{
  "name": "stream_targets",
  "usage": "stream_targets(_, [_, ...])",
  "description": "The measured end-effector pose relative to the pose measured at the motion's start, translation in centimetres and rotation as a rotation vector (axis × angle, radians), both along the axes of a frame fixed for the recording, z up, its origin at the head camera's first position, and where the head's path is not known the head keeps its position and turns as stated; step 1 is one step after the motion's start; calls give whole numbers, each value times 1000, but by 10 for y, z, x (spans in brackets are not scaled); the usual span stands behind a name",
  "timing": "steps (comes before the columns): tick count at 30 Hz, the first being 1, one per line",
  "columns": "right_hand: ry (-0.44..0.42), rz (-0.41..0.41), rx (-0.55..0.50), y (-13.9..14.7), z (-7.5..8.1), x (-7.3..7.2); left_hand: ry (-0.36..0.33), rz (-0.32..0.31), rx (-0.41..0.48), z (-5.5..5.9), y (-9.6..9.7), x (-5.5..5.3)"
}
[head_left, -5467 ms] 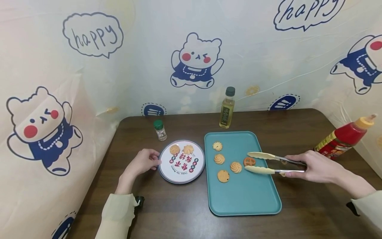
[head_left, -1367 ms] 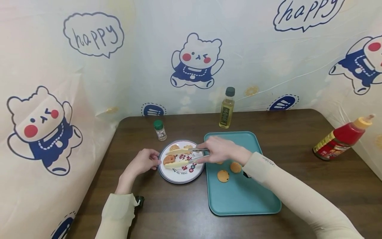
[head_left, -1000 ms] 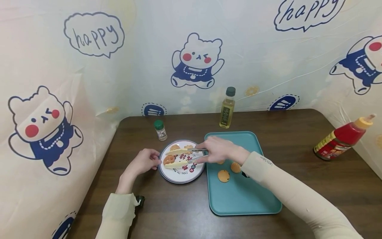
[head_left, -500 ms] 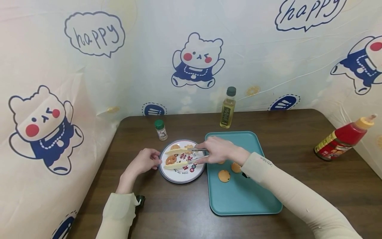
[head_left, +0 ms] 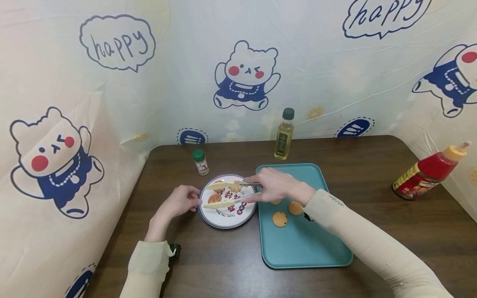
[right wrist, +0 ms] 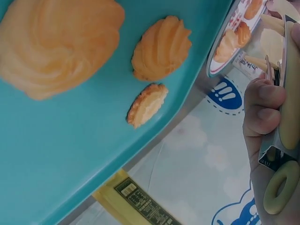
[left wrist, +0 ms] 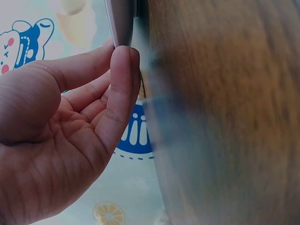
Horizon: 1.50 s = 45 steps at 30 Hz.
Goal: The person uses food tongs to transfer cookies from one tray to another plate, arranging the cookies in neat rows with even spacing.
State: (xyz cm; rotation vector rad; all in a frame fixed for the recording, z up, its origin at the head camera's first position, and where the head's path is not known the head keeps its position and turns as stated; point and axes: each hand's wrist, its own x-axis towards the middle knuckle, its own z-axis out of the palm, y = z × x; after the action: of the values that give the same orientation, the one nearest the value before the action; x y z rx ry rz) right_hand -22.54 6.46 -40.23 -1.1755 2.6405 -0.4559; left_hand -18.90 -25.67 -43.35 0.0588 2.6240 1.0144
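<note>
With its thumb and fingertips my left hand [head_left: 181, 200] pinches the left rim of a white printed plate [head_left: 223, 220]. In the left wrist view the plate's edge [left wrist: 120, 23] sits between thumb and fingers. My right hand [head_left: 275, 184] grips metal tongs [head_left: 223, 204] with cream tips, reaching over the plate from the right. The tong arms stand apart, one on each side of a brown pretzel-shaped cookie [head_left: 214, 198] on the plate. Two swirled cookies lie behind it, partly covered by the upper arm.
A teal tray [head_left: 305, 244] right of the plate bears several cookies, including a round one [head_left: 280, 219]; my right forearm hides part of it. Behind stand a green-capped shaker [head_left: 201, 162] and an oil bottle [head_left: 284, 136]. A red sauce bottle [head_left: 425, 174] stands far right.
The right hand and tongs have moved left from the tray to the plate, where the pretzel-shaped cookie now lies. Lately the tong arms have spread slightly wider. The left hand has stayed put.
</note>
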Motion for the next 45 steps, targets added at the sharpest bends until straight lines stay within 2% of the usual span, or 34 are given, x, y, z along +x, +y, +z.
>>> stream_targets(5, [13,2,-31,10,6,-3,4,-13,15,0,0,1])
stream_targets(14, [13,-56,-93,43,19,-6,3,-14,23,0,-1,2])
stream_targets(25, [30,-156,-91,91,22,-8,-6,-7,29,1,-1,3])
stream_targets(36, [24,-211,-55,134,6,-11,-13,5,19,3,0,5])
stream_targets(45, [43,-210,-35,154,-3,-10,-13,9,24,3,0,4])
